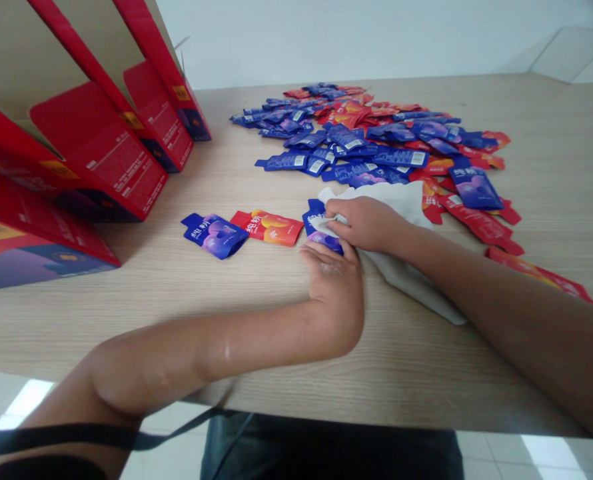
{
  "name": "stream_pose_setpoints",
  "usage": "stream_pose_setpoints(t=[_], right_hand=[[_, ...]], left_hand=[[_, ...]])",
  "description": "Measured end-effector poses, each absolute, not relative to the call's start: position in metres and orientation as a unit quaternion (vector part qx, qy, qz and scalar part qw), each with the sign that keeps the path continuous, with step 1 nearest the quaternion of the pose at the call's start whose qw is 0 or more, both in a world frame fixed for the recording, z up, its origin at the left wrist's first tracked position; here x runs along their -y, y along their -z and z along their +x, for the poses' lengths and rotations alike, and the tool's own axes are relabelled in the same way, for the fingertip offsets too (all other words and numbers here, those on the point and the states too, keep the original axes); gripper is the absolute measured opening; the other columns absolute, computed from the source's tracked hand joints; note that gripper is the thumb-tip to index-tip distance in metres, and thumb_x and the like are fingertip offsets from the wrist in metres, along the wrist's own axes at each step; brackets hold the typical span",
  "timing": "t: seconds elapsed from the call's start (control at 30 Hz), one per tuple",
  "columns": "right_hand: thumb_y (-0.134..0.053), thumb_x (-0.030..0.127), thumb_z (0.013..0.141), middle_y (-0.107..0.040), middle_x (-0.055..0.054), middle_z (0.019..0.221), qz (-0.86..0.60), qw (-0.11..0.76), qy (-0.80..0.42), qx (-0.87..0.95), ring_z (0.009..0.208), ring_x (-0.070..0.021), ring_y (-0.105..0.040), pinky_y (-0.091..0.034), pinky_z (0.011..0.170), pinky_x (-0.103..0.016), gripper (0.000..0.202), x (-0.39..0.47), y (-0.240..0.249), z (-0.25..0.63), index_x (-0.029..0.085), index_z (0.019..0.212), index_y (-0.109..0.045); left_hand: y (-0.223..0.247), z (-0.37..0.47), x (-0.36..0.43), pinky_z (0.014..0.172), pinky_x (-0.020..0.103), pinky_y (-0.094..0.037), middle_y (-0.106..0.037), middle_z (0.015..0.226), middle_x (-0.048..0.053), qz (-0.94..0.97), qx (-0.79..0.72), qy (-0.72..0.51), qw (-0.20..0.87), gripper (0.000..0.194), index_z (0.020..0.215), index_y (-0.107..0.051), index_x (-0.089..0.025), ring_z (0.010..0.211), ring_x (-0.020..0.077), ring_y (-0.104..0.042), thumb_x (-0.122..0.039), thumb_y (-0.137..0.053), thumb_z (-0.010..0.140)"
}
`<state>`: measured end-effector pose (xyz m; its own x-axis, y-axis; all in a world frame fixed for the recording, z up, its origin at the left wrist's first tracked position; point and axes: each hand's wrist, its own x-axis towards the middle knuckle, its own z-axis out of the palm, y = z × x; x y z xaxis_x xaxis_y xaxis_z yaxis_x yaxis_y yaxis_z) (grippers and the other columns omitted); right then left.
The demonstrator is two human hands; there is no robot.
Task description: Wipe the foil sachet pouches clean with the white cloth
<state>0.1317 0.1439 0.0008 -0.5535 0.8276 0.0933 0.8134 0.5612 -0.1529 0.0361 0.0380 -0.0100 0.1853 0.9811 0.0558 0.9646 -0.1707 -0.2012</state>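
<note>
A blue pouch [314,209] with pale purple fruit printed on it lies flat on the table, partly covered by hands and cloth. My left hand [332,272] is at its near edge, thumb and fingers holding it down against the tabletop. Bunched in the closed fingers of my right hand [369,223] is a white cloth [401,197], a fold of which touches the pouch's face. The rest of the cloth spreads to the right beneath my right wrist. Left of this pouch, a red-orange pouch [271,229] and another blue pouch [215,235] lie in a row, slightly overlapping.
A wide heap of blue and red pouches [349,137] covers the table's far middle. Several open red cartons [121,163] stand along the left side. More red pouches [486,220] lie to the right, one beyond my right forearm. A wall runs behind the wooden table [256,287].
</note>
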Motion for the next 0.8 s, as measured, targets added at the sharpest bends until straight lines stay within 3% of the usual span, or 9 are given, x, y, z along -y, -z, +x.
stream_pose_setpoints(t=[0.27,0.53,0.8], right_hand=[[-0.044,0.035,0.090,-0.071,-0.009,0.088,-0.497,0.060,-0.010,0.866,0.075,-0.0216,-0.059,-0.027,0.059,-0.029,0.027,-0.1473,-0.0001,0.1353,0.020,0.100,-0.064],[-0.045,0.037,0.090,-0.072,-0.010,0.089,-0.538,0.039,0.015,0.842,0.074,-0.0219,-0.059,-0.027,0.058,-0.029,0.029,-0.1524,0.0024,0.1390,0.021,0.103,-0.065],[-0.044,0.036,0.090,-0.071,-0.009,0.089,-0.501,0.141,0.011,0.854,0.077,-0.0218,-0.059,-0.030,0.063,-0.030,0.030,-0.1456,-0.0008,0.1342,0.019,0.104,-0.063]], left_hand=[[0.0120,0.0364,-0.0385,0.088,0.050,-0.051,-0.061,0.124,0.033,-0.762,0.639,-0.045,0.101,0.050,0.139,-0.046,-0.008,0.111,0.0326,-0.065,0.000,-0.030,0.092],[0.0115,0.0359,-0.0376,0.092,0.051,-0.049,-0.062,0.125,0.030,-0.762,0.635,-0.060,0.113,0.052,0.142,-0.043,-0.011,0.112,0.0307,-0.064,-0.001,-0.032,0.092],[0.0135,0.0362,-0.0382,0.087,0.049,-0.051,-0.062,0.122,0.034,-0.763,0.632,-0.057,0.124,0.050,0.140,-0.044,-0.005,0.111,0.0335,-0.065,-0.002,-0.029,0.093]])
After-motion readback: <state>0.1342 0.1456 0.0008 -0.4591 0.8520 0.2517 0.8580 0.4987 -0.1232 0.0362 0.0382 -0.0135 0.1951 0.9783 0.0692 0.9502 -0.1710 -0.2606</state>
